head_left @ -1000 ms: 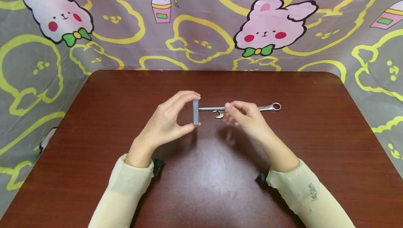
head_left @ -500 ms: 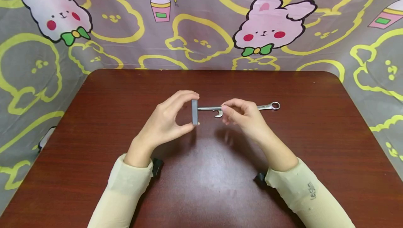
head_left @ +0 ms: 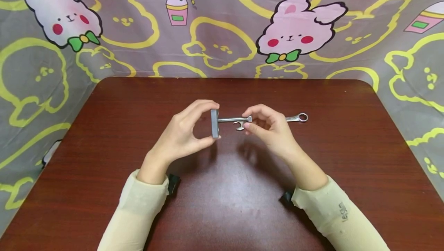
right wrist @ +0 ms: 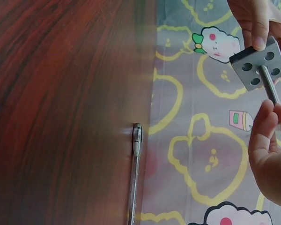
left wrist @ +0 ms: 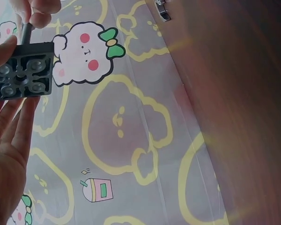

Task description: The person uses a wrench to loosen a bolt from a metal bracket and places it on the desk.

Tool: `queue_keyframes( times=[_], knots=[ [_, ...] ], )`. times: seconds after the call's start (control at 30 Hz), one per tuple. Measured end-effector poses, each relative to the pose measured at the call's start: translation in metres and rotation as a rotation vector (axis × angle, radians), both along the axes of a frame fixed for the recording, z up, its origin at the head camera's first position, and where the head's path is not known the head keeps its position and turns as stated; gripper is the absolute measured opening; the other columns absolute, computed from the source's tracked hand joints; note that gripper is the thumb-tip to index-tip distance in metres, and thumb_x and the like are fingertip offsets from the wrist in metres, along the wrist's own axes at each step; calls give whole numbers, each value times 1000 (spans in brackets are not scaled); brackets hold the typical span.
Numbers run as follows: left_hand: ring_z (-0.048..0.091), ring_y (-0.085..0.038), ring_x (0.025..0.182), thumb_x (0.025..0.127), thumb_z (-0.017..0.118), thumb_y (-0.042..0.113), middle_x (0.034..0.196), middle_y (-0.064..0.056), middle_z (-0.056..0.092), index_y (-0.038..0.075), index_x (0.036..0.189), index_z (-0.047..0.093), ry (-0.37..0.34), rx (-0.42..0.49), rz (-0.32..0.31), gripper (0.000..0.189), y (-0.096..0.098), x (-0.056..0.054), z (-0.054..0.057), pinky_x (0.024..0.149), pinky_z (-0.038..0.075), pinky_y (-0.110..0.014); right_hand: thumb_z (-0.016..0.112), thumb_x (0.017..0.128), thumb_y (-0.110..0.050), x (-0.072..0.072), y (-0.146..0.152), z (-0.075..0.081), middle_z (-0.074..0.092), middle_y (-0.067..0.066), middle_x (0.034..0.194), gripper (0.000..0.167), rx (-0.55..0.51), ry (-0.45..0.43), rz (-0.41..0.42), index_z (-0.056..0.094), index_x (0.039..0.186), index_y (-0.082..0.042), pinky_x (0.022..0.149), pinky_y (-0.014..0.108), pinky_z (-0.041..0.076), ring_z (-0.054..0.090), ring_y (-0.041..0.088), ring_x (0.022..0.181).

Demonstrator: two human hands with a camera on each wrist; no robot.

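Note:
My left hand (head_left: pixel 187 127) grips a square grey plate (head_left: pixel 214 123) on edge, fingers on its top edge and thumb beneath. Round holes mark the plate's face (right wrist: pixel 258 61) in the right wrist view; the left wrist view shows its ribbed, recessed back (left wrist: pixel 23 70). A long metal bolt (head_left: pixel 230 120) sticks out level from the middle of the plate. At the bolt's far end, the fingertips and thumb of my right hand (head_left: pixel 274 127) lie on either side, near the hex head (head_left: pixel 249 119). A combination wrench (head_left: pixel 297 118) lies behind that hand, its middle hidden.
The dark red wooden table (head_left: pixel 222 204) spreads under both hands. A patterned curtain (head_left: pixel 222 23) hangs beyond its back edge and along the sides. The wrench's ring end (right wrist: pixel 137 133) also shows in the right wrist view.
My right thumb has moved from over the bolt's end to just below it, and the fingers have parted a little, exposing the hex head. My left hand and the plate stay nearly still.

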State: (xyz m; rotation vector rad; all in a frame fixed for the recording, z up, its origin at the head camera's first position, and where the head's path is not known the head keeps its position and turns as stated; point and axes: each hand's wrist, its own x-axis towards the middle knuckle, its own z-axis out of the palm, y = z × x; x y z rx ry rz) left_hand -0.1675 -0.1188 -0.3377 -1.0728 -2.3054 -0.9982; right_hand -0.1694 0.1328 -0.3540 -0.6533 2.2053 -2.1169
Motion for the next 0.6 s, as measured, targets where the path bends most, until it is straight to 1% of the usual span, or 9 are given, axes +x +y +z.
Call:
queue_keyframes(
  times=[0.07,0.2,0.33,0.4,0.5,0.6],
  knots=[
    [61,-18,114,67,87,8,125,-7,63,5,127,57,-10,7,1,68,0,0,0,92,55,-35,66,84,14,0,0,-1,67,-6,82,21,-14,25,-17,61,103,9,62,21,55,64,13,66],
    [62,-16,108,65,89,11,124,-6,63,6,126,57,-30,27,-2,69,1,1,-1,82,57,-39,64,82,17,0,0,-3,67,-3,81,18,-46,49,-24,62,98,9,61,20,55,64,12,66],
    [62,-16,107,65,89,9,124,-7,64,6,127,58,-30,39,-3,69,1,0,-1,79,57,-40,63,82,17,0,1,-3,68,-2,84,20,-68,42,-4,65,96,2,62,20,55,65,9,68],
    [61,-17,109,65,88,9,124,-7,63,5,127,58,-23,37,-2,69,1,-1,-1,80,57,-40,63,83,17,-1,2,-3,69,-4,85,22,-68,37,8,66,98,1,63,21,55,65,9,69],
    [61,-18,112,66,88,9,125,-8,63,5,127,57,-8,28,2,68,0,-1,-1,83,57,-39,61,83,17,-1,3,-3,70,-5,87,26,-66,17,34,65,105,4,66,22,56,67,11,72],
    [61,-17,113,67,87,9,125,-7,63,5,127,57,5,20,5,67,0,-1,-1,85,56,-35,58,87,14,-2,5,-2,69,-5,93,31,-72,-42,79,59,117,7,73,25,57,68,13,77]
  ],
)
